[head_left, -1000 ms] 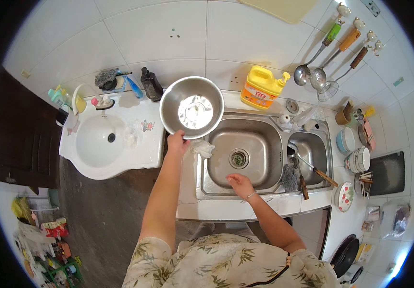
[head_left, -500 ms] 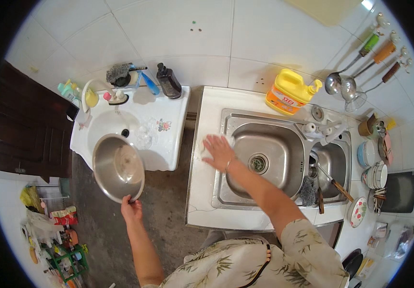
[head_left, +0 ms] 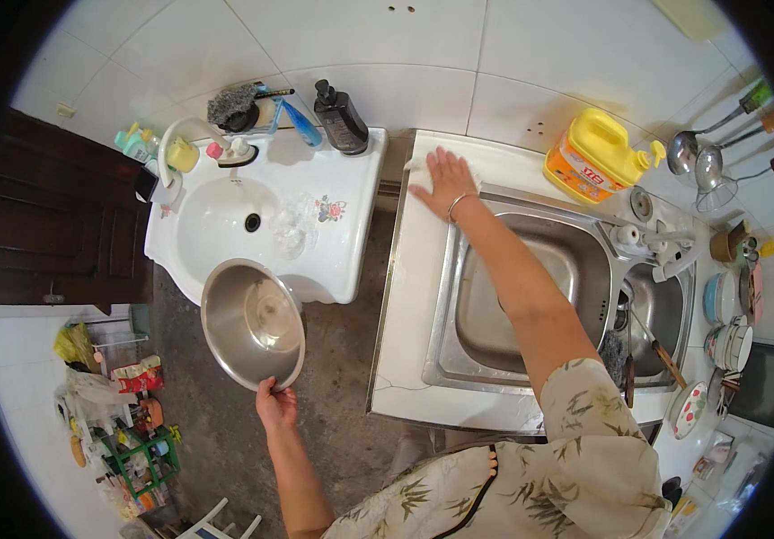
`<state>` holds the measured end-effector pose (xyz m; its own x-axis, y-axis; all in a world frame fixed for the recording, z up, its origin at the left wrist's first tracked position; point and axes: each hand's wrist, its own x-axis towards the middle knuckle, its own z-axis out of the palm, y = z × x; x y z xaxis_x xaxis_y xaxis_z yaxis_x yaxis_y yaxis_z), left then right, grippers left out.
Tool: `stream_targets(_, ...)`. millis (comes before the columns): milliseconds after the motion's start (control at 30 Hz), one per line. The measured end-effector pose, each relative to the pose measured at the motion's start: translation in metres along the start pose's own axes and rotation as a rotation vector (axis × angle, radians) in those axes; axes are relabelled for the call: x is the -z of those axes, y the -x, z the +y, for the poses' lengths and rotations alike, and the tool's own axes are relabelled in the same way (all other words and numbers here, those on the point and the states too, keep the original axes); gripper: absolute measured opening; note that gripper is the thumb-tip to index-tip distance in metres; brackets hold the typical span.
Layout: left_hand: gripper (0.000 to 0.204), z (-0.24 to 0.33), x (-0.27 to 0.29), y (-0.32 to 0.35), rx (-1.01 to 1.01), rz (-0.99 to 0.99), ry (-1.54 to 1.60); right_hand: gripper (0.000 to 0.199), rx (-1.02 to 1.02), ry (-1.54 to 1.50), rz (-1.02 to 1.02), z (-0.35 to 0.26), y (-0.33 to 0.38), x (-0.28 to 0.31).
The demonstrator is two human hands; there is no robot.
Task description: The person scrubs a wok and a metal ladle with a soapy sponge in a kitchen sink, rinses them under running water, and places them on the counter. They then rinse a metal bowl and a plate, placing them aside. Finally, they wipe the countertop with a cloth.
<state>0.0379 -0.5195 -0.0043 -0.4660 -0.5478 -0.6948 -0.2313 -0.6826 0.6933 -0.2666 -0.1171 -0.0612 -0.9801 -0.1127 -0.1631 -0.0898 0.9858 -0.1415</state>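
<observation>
1. Gripping the near rim of a steel bowl (head_left: 253, 323), the left hand (head_left: 275, 404) holds it tilted over the floor, just near of the white washbasin (head_left: 351, 234).
2. Far right, the right hand (head_left: 445, 182) lies flat, fingers spread, on a white cloth (head_left: 424, 168) at the counter's (head_left: 405, 323) far corner, holding nothing else.
3. Right of it sits a steel double sink (head_left: 459, 296); a yellow jug (head_left: 595, 154) stands beyond.
4. A dark pump bottle (head_left: 342, 119) stands on the washbasin's far edge.
</observation>
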Motion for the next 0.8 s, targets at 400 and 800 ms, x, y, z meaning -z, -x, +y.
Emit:
stream_targets(400, 0.006, -0.019, -0.085, 0.022, 0.076, -0.373, -0.322, 0.094, 0.179, -0.169, -0.152, -0.158, 0.263, -0.04)
stream_targets(800, 0.011, -0.114, -0.166, 0.041, 0.187, -0.804, -0.451, 0.083, -0.203, -0.096, 0.011, -0.085, 0.443, -0.067)
